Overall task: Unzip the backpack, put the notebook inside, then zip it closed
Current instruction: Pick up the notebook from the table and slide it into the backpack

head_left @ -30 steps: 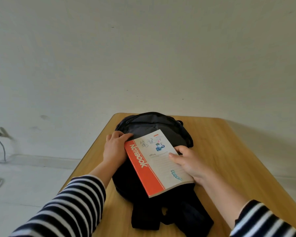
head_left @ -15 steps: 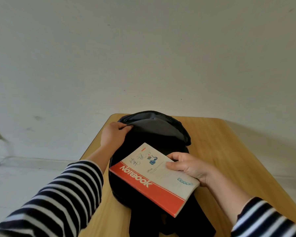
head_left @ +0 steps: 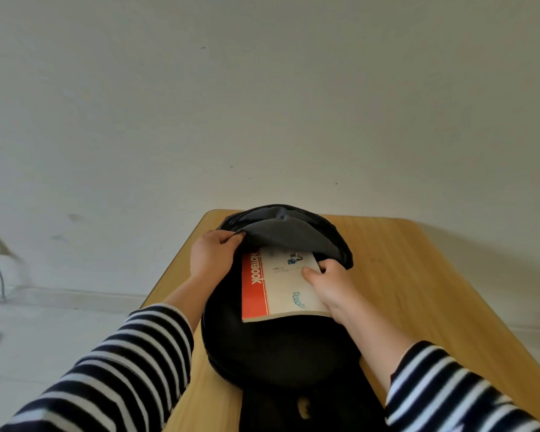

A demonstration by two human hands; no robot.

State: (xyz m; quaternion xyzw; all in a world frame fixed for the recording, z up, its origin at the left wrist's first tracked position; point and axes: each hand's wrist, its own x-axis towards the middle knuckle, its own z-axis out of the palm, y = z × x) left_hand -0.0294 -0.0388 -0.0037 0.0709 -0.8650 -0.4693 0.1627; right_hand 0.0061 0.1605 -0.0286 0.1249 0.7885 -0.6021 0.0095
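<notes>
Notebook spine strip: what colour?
Orange-red with white "NOTEBOOK" lettering, on the notebook; the rest of the cover is cream. Head view, the only one.

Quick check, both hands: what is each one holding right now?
Left hand: closed on the backpack flap, holding it lifted.
Right hand: closed on the notebook, whose far end sits under the flap.

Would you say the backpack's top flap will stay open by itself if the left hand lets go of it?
Probably not. The flap drapes in a soft curve from where the left hand pinches its edge, so it looks floppy and would likely fall over the notebook. The backpack lies slumped on the table, suggesting thin, unstiffened fabric.
</notes>
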